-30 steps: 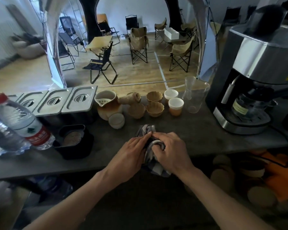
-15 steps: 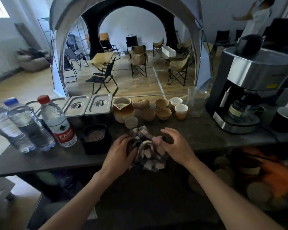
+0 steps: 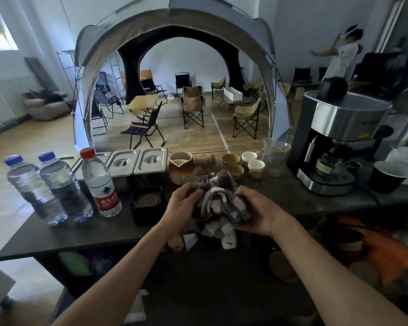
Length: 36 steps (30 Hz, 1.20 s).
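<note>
Left hand (image 3: 181, 205) and right hand (image 3: 259, 210) — fingers curled — grip a bunched grey-and-white checked cloth (image 3: 222, 203) between them; black square plastic tub (image 3: 147, 204) just left.

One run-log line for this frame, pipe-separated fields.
work: checkered cloth held bunched | left hand: grips cloth | right hand: grips cloth | place: front edge of dark counter | nearby: coffee machine

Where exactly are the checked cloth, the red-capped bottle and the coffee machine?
Checked cloth (image 3: 222, 208): head view, on its crumpled middle.
Red-capped bottle (image 3: 101, 182): head view, on the clear body above the label.
Coffee machine (image 3: 344, 120): head view, on the steel upper housing.
</note>
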Each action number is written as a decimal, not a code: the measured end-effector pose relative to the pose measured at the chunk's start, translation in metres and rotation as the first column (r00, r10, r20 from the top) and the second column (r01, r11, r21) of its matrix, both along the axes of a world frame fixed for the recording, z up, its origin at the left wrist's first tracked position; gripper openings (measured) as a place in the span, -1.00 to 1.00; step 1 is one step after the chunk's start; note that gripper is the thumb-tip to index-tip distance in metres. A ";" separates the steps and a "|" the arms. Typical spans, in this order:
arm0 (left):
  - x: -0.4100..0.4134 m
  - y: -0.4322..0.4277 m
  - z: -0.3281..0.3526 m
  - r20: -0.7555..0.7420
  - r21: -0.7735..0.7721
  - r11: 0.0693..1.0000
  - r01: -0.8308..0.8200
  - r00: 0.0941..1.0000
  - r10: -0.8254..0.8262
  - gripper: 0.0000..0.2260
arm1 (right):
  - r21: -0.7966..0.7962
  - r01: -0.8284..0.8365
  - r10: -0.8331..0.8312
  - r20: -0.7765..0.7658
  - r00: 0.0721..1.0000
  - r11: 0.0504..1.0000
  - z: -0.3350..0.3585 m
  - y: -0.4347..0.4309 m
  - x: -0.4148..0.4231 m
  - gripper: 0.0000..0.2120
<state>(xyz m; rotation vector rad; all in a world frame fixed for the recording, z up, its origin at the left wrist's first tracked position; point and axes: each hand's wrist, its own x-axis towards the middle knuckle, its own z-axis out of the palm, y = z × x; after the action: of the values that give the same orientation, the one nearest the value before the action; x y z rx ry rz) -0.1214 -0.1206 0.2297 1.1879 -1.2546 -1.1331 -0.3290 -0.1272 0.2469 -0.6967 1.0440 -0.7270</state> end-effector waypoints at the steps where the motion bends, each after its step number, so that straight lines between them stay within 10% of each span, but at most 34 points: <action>1: 0.000 0.006 0.005 -0.139 0.025 1.000 0.016 0.990 -0.012 -0.84 | -0.007 -0.008 0.008 0.076 0.997 1.000 0.002 0.006 -0.001 -0.79; 6: 0.021 0.033 0.018 -0.442 0.188 0.924 0.334 0.869 -0.224 -0.39 | -0.169 -0.040 0.100 0.363 0.926 0.985 0.003 0.041 -0.010 -0.59; 14: 0.044 0.068 0.048 -0.254 0.174 0.904 0.391 0.905 -0.342 -0.69 | -0.325 -0.136 0.232 0.276 0.933 0.936 0.021 0.076 0.003 -0.44; 19: 0.064 0.079 0.098 0.365 -0.142 0.969 0.202 0.921 -0.139 -0.86 | -0.398 0.042 0.072 0.266 0.961 0.916 0.066 0.070 0.013 -0.47; 24: 0.067 0.102 0.133 0.547 -0.084 0.968 0.236 0.823 -0.153 -0.48 | -0.690 0.110 -0.134 0.018 0.991 0.716 0.103 0.069 0.020 -0.29; 31: 0.049 0.148 0.119 0.082 0.056 0.926 0.372 0.923 -0.376 -0.47 | -0.614 -0.015 0.146 0.163 0.976 0.789 0.121 0.093 0.004 -0.50; 36: 0.025 0.166 0.127 -0.078 0.027 0.989 0.146 0.987 -0.144 -0.16 | -0.639 -0.020 0.040 0.016 0.999 0.769 0.132 0.115 0.001 -0.53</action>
<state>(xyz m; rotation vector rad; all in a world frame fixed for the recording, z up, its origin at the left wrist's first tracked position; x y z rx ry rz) -0.0968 0.0455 0.3566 1.0811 -1.2852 -1.2975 -0.3284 -0.0125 0.3789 -1.2858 0.7403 -1.0800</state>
